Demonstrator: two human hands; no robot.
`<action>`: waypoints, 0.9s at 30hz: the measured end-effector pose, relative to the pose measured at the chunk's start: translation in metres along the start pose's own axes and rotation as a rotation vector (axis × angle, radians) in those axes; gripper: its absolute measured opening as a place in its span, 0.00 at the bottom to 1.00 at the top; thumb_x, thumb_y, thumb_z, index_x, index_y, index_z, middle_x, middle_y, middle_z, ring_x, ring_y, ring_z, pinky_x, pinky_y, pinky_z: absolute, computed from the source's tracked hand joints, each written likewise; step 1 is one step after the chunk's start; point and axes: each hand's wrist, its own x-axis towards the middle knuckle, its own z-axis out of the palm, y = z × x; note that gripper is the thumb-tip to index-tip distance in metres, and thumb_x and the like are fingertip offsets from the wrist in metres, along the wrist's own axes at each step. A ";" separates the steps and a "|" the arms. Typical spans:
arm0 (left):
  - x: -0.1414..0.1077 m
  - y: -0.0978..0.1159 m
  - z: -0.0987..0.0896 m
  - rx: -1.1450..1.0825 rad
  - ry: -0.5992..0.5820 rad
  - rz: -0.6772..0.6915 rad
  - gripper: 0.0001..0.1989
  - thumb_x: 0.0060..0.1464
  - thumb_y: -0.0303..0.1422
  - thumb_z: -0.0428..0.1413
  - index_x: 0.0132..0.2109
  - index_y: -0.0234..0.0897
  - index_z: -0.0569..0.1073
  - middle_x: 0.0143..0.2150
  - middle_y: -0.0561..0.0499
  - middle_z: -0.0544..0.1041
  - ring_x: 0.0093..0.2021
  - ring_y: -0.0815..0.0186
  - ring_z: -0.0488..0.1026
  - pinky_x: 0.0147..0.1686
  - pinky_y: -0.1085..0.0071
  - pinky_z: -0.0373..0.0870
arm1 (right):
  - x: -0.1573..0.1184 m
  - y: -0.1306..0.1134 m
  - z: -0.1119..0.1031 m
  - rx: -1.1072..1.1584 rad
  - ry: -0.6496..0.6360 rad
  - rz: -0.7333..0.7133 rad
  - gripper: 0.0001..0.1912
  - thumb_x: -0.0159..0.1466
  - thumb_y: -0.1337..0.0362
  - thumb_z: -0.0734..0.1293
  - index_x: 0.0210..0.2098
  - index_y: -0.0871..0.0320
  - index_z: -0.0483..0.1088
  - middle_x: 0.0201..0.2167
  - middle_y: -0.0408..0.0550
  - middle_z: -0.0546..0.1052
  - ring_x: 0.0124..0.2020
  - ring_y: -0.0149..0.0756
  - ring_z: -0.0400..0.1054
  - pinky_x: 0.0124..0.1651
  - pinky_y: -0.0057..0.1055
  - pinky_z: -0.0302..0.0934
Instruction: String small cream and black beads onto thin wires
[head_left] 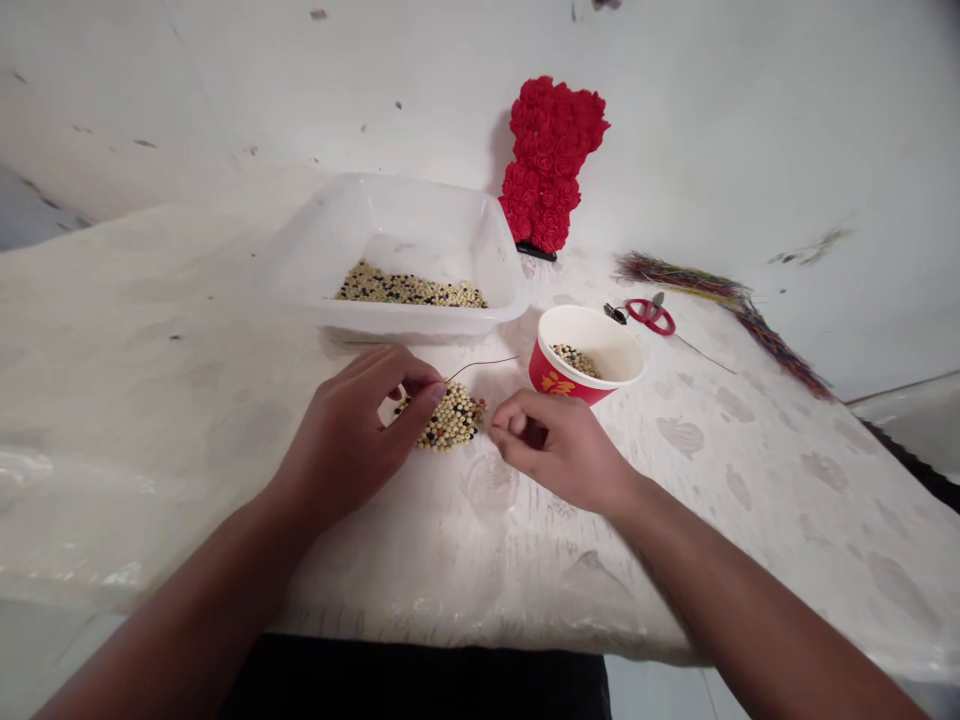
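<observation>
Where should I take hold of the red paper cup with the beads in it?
Wrap your fingers around the tapered outer wall of the red paper cup, just under its white rim, coming from the right, away from the plastic tub. Its mouth faces up with loose beads inside, so a side grip keeps fingers out.

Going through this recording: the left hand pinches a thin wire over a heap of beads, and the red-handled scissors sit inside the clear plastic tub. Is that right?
Not quite. The head view shows the red-handled scissors lying on the table to the right of the red paper cup, outside the clear plastic tub. The left hand does pinch the thin wire over the heap of beads.
</observation>
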 end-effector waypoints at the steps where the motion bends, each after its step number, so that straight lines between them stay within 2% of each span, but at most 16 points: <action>1: 0.000 0.000 0.000 0.000 -0.008 -0.001 0.04 0.62 0.31 0.54 0.37 0.39 0.72 0.32 0.56 0.73 0.34 0.69 0.69 0.34 0.71 0.64 | -0.001 -0.001 0.001 0.094 0.035 0.009 0.05 0.65 0.63 0.68 0.33 0.58 0.72 0.25 0.40 0.72 0.24 0.26 0.62 0.27 0.25 0.56; 5: 0.000 0.000 0.000 -0.029 -0.061 0.022 0.05 0.63 0.32 0.54 0.37 0.39 0.72 0.33 0.55 0.73 0.35 0.69 0.70 0.36 0.70 0.65 | -0.002 -0.003 0.004 0.336 0.127 -0.018 0.06 0.63 0.62 0.71 0.36 0.57 0.73 0.35 0.45 0.78 0.24 0.25 0.65 0.26 0.26 0.61; 7: -0.001 -0.001 0.002 -0.059 -0.087 0.039 0.05 0.63 0.32 0.54 0.37 0.38 0.72 0.34 0.55 0.73 0.36 0.69 0.70 0.37 0.70 0.65 | -0.002 -0.005 0.006 0.376 0.162 -0.078 0.04 0.63 0.63 0.71 0.36 0.57 0.74 0.42 0.48 0.79 0.26 0.26 0.69 0.26 0.26 0.64; 9: -0.002 -0.001 0.004 -0.084 -0.116 0.053 0.05 0.63 0.31 0.54 0.37 0.38 0.72 0.34 0.55 0.73 0.36 0.69 0.69 0.37 0.70 0.64 | -0.001 -0.006 0.007 0.379 0.189 -0.146 0.02 0.62 0.66 0.72 0.34 0.57 0.75 0.46 0.50 0.80 0.28 0.27 0.71 0.25 0.25 0.64; 13: -0.002 -0.001 0.006 -0.104 -0.163 0.094 0.04 0.63 0.30 0.54 0.38 0.38 0.71 0.33 0.55 0.72 0.36 0.69 0.68 0.37 0.70 0.64 | 0.000 -0.008 0.008 0.315 0.241 -0.221 0.02 0.61 0.69 0.72 0.34 0.56 0.75 0.44 0.48 0.80 0.25 0.25 0.68 0.23 0.24 0.62; 17: -0.002 0.001 0.006 -0.105 -0.181 0.136 0.05 0.64 0.30 0.53 0.37 0.37 0.70 0.32 0.55 0.71 0.35 0.69 0.67 0.36 0.70 0.63 | 0.001 -0.009 0.009 0.292 0.275 -0.174 0.02 0.60 0.69 0.72 0.33 0.57 0.76 0.47 0.49 0.80 0.25 0.23 0.68 0.23 0.23 0.60; 23: -0.004 0.002 0.008 -0.152 -0.223 0.174 0.04 0.63 0.28 0.54 0.38 0.38 0.70 0.34 0.55 0.73 0.37 0.69 0.68 0.37 0.71 0.65 | 0.002 -0.007 0.014 0.306 0.260 -0.169 0.02 0.61 0.68 0.72 0.35 0.57 0.76 0.38 0.46 0.79 0.26 0.24 0.66 0.24 0.23 0.59; 27: -0.004 0.004 0.009 -0.186 -0.230 0.206 0.03 0.63 0.27 0.54 0.39 0.38 0.71 0.35 0.54 0.73 0.37 0.69 0.68 0.37 0.70 0.66 | 0.003 -0.004 0.017 0.338 0.267 -0.129 0.02 0.61 0.66 0.72 0.35 0.57 0.76 0.35 0.45 0.77 0.26 0.25 0.65 0.25 0.24 0.58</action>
